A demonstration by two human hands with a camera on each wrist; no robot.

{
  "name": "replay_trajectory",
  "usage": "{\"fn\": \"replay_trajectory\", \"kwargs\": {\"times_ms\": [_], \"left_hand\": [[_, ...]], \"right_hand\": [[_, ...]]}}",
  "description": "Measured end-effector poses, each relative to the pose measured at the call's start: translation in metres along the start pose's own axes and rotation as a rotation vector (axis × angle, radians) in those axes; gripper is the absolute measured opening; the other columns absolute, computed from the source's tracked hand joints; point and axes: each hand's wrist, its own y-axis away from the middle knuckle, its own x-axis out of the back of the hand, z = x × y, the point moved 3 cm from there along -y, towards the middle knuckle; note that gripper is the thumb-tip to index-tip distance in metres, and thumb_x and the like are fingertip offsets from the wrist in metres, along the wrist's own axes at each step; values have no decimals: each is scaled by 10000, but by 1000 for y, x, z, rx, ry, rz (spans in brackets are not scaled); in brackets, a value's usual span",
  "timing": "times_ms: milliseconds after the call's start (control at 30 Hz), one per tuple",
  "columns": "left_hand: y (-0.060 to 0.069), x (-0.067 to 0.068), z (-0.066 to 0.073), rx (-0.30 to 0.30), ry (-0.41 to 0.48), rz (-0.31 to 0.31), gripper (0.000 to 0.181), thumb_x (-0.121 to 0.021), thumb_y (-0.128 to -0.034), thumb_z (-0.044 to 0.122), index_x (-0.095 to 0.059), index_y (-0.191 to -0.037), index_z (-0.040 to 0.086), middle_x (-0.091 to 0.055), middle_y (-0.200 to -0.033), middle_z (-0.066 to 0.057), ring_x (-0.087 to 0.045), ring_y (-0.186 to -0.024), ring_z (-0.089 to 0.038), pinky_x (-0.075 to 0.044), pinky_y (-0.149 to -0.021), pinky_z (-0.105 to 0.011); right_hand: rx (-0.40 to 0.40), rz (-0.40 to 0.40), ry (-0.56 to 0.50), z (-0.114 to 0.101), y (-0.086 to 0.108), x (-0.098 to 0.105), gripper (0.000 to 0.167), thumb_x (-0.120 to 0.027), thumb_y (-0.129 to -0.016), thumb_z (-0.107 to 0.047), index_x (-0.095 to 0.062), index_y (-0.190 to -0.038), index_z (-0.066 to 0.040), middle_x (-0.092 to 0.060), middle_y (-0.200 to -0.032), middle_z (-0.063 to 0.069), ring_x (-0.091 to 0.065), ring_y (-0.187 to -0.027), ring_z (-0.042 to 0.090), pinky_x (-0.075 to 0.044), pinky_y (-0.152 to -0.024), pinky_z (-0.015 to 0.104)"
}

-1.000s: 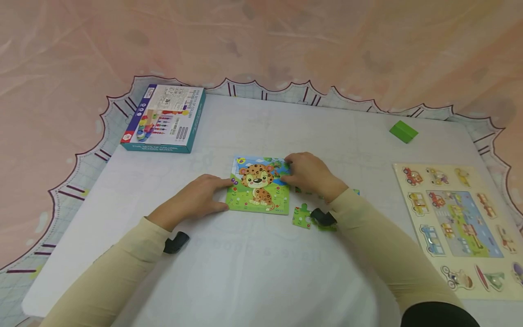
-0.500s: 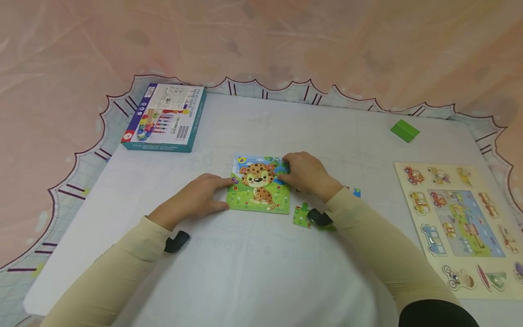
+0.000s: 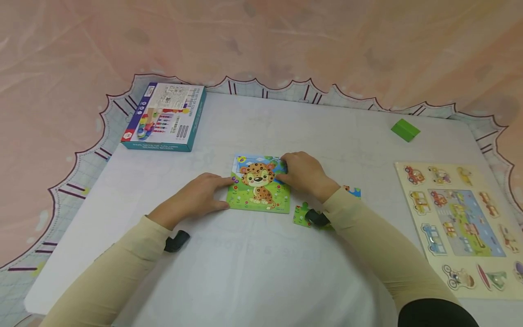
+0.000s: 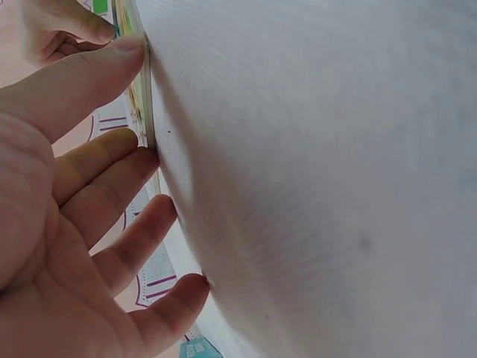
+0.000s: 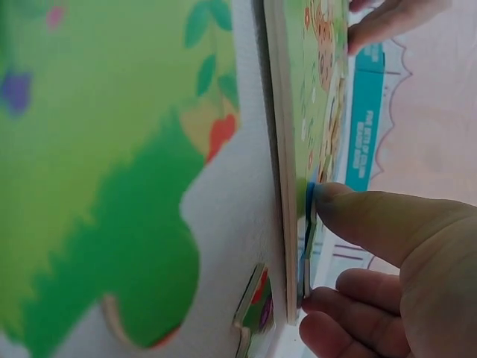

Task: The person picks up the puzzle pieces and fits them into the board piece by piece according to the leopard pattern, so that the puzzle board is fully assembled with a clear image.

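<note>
A square leopard picture puzzle board [image 3: 258, 193] lies flat on the white table. My left hand [image 3: 196, 197] rests with relaxed fingers at its left side; in the left wrist view the thumb and fingers of that hand [image 4: 97, 201] touch the board's edge [image 4: 147, 89]. At the upper right corner, my right hand [image 3: 306, 175] pinches a thin puzzle piece. The right wrist view has the right thumb and fingers [image 5: 373, 268] on this piece [image 5: 307, 257], against the board's top; whether it lies flat cannot be told.
Loose green pieces [image 3: 300, 216] lie right of the board, partly under the black wrist strap, and another piece [image 3: 353, 191] shows beyond the right sleeve. A boxed set [image 3: 167, 113] stands back left, a green block [image 3: 405, 130] back right, a vehicle puzzle board [image 3: 414, 213] at right.
My right hand has shifted slightly left over the board's upper right corner, and its wrist strap has moved left over the loose green pieces. My left hand has hardly moved.
</note>
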Motion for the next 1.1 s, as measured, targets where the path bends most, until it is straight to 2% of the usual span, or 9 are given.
{"fn": "replay_trajectory", "kwargs": {"times_ms": [533,800,1100], "left_hand": [[1,-1,0,16,-2,-3,658,-794,-871,222,-532,-1463,104,-546,-1425,-159,-416,-1362,-370,-359,-1116,-531],[0,-1,0,16,-1,-2,657,-792,-872,224,-531,-1463,102,-543,-1425,-164,-415,-1361,-372,-359,-1114,-535],[0,-1,0,16,0,2,655,-792,-875,228,-531,-1463,104,-539,-1430,-157,-412,-1364,-367,-365,-1112,-528]], "right_hand": [[0,11,15,-1,2,-2,566,-713,-931,-378,-607,-1343,-4,-648,-1291,152,-579,-1199,326,-500,-972,452],[1,15,11,0,2,-2,560,-711,-933,-379,-609,-1348,-17,-642,-1307,144,-572,-1213,328,-491,-988,457],[-4,25,12,1,3,-4,549,-706,-936,-398,-625,-1360,-60,-671,-1260,121,-603,-1144,305,-521,-932,444]]}}
